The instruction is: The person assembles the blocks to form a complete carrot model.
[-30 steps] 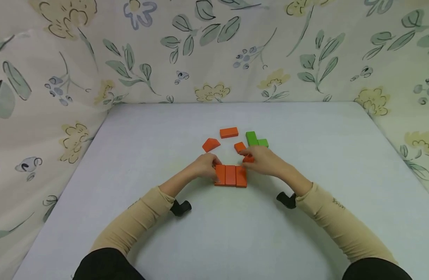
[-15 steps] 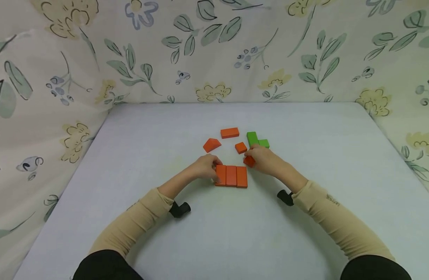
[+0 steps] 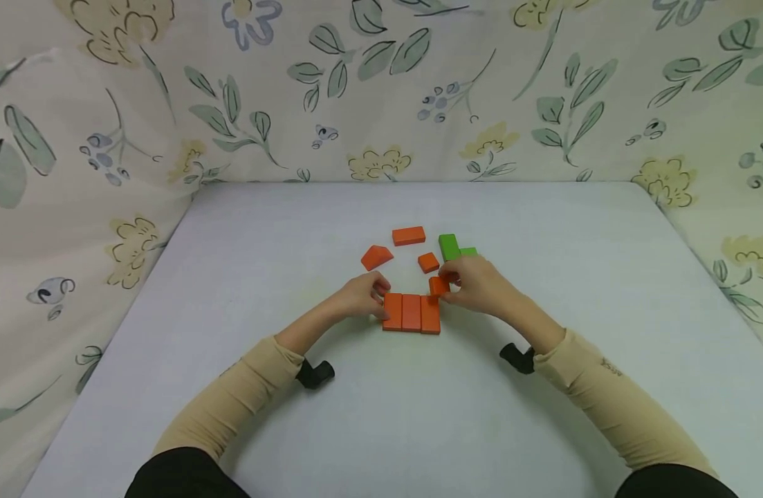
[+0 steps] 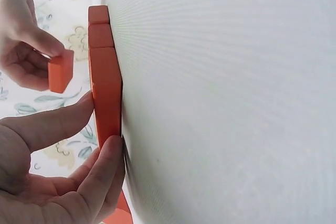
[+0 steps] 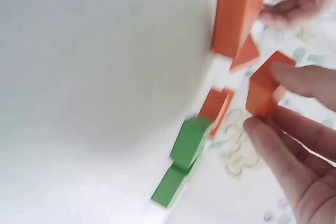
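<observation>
Three orange rectangular blocks (image 3: 411, 312) lie side by side in a row on the white table. My left hand (image 3: 361, 296) holds the row's left block (image 4: 106, 90), thumb and fingers bent against it. Pinched between thumb and fingers of my right hand (image 3: 477, 282) is a small orange block (image 5: 266, 85). It is just above and behind the row's right end in the head view, and the left wrist view shows the held block (image 4: 61, 72) apart from the row. A loose small orange block (image 3: 428, 262) lies behind it.
An orange rectangular block (image 3: 409, 236) and an orange triangular block (image 3: 377, 257) lie farther back. Two green blocks (image 3: 448, 246) touch each other behind my right hand, partly hidden by it. Patterned cloth (image 3: 369, 90) hangs beyond the white table (image 3: 263, 242).
My right hand has turned the small orange block and shifted it slightly left, nearer the row's far right corner. My left hand stays at the row's left end, shifted only slightly.
</observation>
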`<state>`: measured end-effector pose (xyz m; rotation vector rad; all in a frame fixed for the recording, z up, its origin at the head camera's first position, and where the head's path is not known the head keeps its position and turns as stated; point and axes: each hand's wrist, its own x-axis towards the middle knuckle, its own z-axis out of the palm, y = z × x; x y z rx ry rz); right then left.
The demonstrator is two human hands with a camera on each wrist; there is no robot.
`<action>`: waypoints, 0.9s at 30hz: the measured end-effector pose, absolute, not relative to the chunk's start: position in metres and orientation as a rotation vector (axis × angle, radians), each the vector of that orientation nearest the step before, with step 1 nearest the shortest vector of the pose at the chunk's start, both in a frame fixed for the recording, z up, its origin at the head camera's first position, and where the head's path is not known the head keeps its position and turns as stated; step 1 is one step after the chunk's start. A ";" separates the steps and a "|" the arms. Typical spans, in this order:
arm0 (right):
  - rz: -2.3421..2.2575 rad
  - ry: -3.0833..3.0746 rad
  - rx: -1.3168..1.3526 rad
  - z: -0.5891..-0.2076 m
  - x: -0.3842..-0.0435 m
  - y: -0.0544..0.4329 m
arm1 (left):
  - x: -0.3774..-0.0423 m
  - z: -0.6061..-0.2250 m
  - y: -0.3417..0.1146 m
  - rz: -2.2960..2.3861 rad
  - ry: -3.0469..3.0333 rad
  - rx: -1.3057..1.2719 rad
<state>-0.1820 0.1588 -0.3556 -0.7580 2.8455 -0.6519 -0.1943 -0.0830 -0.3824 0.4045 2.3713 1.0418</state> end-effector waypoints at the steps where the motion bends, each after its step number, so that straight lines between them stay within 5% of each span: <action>1: -0.692 2.833 -0.771 -0.355 -0.178 0.157 | -0.194 -0.382 -0.083 1.041 2.373 0.401; 13: -0.640 2.695 -1.044 -0.366 -0.131 0.118 | -0.194 -0.378 -0.076 0.948 2.410 0.331; 27: -0.584 2.701 -1.125 -0.369 -0.123 0.105 | -0.195 -0.377 -0.074 0.930 2.404 0.325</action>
